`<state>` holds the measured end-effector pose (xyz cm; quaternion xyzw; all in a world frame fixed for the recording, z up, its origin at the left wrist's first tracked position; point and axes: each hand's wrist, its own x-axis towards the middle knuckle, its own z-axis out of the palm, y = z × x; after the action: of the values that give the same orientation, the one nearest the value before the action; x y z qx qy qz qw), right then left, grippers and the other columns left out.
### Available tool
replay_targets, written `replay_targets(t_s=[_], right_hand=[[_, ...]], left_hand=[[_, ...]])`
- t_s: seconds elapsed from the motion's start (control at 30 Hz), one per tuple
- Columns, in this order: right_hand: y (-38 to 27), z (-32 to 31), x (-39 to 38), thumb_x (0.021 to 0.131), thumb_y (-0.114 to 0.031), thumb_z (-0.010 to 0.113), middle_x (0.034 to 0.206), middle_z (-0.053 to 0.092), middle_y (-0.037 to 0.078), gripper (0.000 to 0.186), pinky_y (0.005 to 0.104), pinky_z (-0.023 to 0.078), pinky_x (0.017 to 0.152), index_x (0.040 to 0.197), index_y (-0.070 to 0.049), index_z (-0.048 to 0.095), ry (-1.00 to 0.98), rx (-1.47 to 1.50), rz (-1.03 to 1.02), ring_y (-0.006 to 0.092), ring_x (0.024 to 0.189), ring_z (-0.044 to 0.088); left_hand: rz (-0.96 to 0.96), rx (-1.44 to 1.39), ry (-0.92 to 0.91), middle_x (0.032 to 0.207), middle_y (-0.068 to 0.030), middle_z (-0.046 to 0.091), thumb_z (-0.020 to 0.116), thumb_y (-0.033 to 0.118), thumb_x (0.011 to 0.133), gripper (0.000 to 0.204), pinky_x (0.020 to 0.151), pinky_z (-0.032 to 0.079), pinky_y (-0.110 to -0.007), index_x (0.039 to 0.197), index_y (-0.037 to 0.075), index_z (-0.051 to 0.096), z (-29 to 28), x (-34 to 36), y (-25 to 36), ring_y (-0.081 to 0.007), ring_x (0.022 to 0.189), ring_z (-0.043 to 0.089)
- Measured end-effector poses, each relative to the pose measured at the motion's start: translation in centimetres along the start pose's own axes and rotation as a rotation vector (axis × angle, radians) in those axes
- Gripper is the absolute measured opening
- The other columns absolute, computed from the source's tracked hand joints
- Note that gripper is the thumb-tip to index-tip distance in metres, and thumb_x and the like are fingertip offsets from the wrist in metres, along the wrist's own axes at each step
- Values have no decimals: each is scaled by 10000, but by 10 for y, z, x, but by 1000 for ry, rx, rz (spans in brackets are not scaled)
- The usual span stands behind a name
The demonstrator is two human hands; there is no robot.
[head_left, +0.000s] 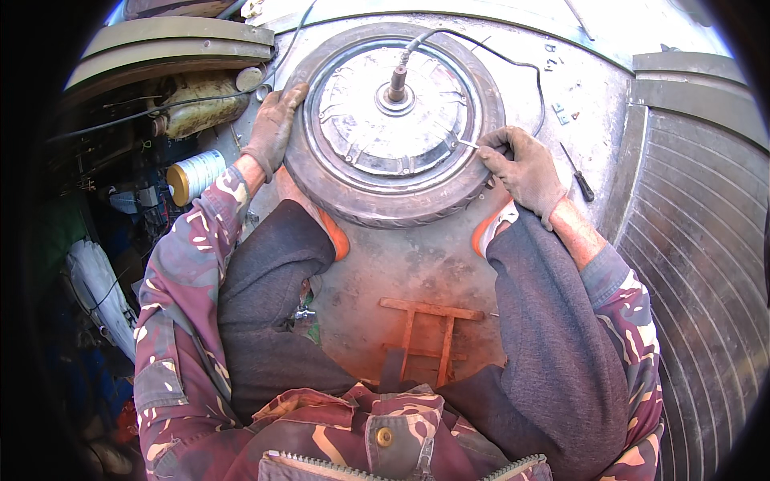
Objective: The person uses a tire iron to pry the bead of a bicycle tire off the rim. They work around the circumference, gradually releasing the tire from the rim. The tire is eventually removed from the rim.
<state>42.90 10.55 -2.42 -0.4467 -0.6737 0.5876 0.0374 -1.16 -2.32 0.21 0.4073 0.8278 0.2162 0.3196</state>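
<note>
A hub-motor wheel [389, 120] with a black tyre lies flat before me between my feet, its silver cover facing up. A dark cable [513, 60] rises from its axle [397, 84] and curves to the right. My gloved left hand [276, 124] grips the tyre's left side, with fingertips over its upper edge. On the right, my gloved right hand [525, 168] pinches a thin metal tool [468, 144], whose tip meets the outer rim of the cover. The tool's other end is hidden in the glove, so its exact kind is unclear.
A screwdriver [579, 176] lies on the floor right of my right hand, near small bits [568, 115]. A ribbed metal shutter [706, 232] bounds the right. To the left are a spool [195, 178], a dirty cylinder [200, 104] and clutter. An orange-brown frame [429, 309] stands between my legs.
</note>
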Motion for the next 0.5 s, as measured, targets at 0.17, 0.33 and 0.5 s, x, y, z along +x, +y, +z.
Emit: replay_targets(t_s=[0.17,0.33,0.5], right_hand=[[-4,-1,-3,1008,-366,761,1092,767,145,382,373,609,897,1158,-14,757,-2,2,17,231,988,763],[-4,0,-3,1010,-357,761,1095,766,144,376,370,609,902,1163,-14,755,-2,22,3,228,988,764],[-3,-1,-3,1012,-357,754,1112,764,151,375,377,608,910,1170,-16,754,1,-4,5,242,1003,770]], left_hand=[[-53,-104,9,1282,-219,655,679,655,992,822,1007,535,-375,1361,-79,643,2,-2,4,-270,1152,665],[-150,-69,-12,1398,-175,640,607,495,1074,611,1116,461,-354,1408,-13,661,1,-4,16,-236,1274,618],[-93,49,-34,1467,-158,627,550,391,1129,491,1193,412,-347,1444,38,678,-1,-5,17,-232,1361,586]])
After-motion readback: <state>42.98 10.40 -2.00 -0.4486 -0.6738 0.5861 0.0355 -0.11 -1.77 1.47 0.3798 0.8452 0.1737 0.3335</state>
